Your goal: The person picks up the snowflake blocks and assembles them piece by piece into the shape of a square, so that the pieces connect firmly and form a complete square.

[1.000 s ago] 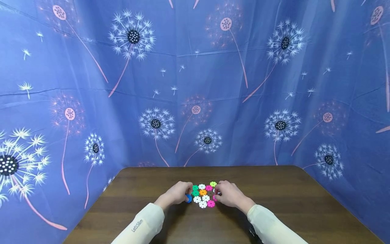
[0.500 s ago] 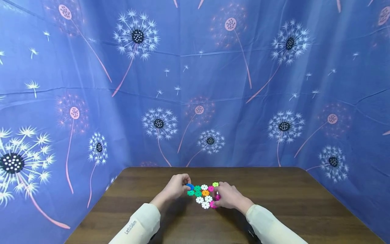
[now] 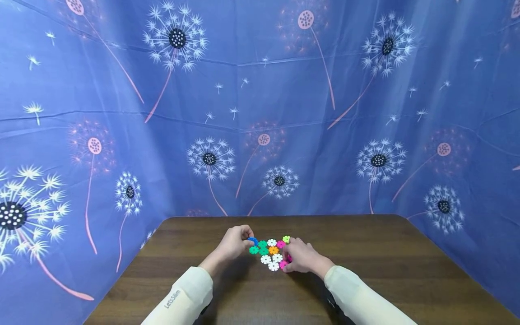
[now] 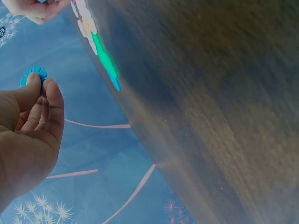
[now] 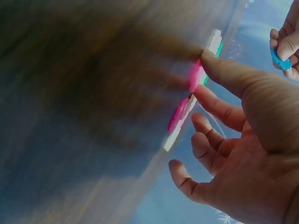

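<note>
My left hand (image 3: 233, 243) pinches a blue notched plastic disc (image 4: 39, 72) between thumb and forefinger. In the head view it is raised at the far left corner of a flat cluster of similar discs. The cluster has green discs (image 3: 263, 251) on the left, an orange disc (image 3: 273, 250) in the middle and white discs (image 3: 274, 266) towards me. My right hand (image 3: 302, 256) is at the cluster's right side, partly covering it. Its thumb and forefinger pinch opposite edges of a pink disc (image 5: 195, 77), while the other fingers curl loosely beside it.
A brown wooden table (image 3: 365, 271) carries the cluster near its middle. Behind and at both sides hangs a blue dandelion-print curtain (image 3: 325, 180). A yellow-green disc (image 3: 286, 239) marks the cluster's far right corner.
My left hand has moved from the cluster's near left side to its far left with the blue disc, uncovering a green disc. The right hand has shifted towards me along the right edge.
</note>
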The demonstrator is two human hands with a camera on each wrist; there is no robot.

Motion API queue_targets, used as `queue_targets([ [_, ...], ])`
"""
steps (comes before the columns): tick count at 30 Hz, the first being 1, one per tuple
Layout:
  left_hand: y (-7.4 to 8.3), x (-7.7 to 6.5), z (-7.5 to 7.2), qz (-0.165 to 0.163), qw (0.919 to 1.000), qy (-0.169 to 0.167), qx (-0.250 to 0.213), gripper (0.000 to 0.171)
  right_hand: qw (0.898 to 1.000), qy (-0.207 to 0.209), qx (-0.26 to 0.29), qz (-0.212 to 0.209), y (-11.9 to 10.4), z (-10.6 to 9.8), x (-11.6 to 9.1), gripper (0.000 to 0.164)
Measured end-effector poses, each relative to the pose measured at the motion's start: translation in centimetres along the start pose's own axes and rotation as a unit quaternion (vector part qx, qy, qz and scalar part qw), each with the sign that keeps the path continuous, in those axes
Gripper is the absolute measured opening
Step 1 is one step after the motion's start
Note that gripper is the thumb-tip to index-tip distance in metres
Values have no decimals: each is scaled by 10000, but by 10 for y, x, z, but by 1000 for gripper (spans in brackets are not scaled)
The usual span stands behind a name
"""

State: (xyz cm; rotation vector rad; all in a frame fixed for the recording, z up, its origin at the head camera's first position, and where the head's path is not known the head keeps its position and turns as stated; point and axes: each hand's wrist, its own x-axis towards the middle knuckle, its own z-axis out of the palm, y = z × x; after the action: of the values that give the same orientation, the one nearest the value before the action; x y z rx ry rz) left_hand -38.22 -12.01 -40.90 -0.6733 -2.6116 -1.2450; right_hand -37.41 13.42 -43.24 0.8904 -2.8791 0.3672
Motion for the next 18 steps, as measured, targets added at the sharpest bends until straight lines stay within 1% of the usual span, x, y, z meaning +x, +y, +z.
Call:
queue_targets([
  [2, 1, -1, 0, -17, 10000, -2, 33, 15, 9997, 52, 204, -84, 0, -1, 0, 31],
  [4, 1, -1, 0, -48, 10000, -27, 34, 15, 9985, 117, 472, -255, 1, -2, 0, 29],
  [6, 1, 0, 0, -139, 9999, -71, 35, 16, 9957, 200, 768, -471, 3, -5, 0, 27],
  [8, 1, 0, 0, -165, 9998, -75, 66, 15, 9927, 240, 1045, -550, 4, -8, 0, 25],
  [11, 2, 3, 0, -179, 9997, -48, 144, 15, 9904, 227, 1270, -501, 7, -12, 3, 22],
  [14, 4, 4, 0, -196, 9996, -54, 176, 13, 9872, 109, 1562, -297, 7, -15, 6, 17],
  [16, 6, 5, 1, -216, 9996, -122, 149, 13, 9820, -16, 1882, -170, 8, -15, 7, 15],
  [18, 8, 4, 4, -242, 9995, -202, 56, 12, 9723, -124, 2335, 2, 7, -13, 7, 14],
])
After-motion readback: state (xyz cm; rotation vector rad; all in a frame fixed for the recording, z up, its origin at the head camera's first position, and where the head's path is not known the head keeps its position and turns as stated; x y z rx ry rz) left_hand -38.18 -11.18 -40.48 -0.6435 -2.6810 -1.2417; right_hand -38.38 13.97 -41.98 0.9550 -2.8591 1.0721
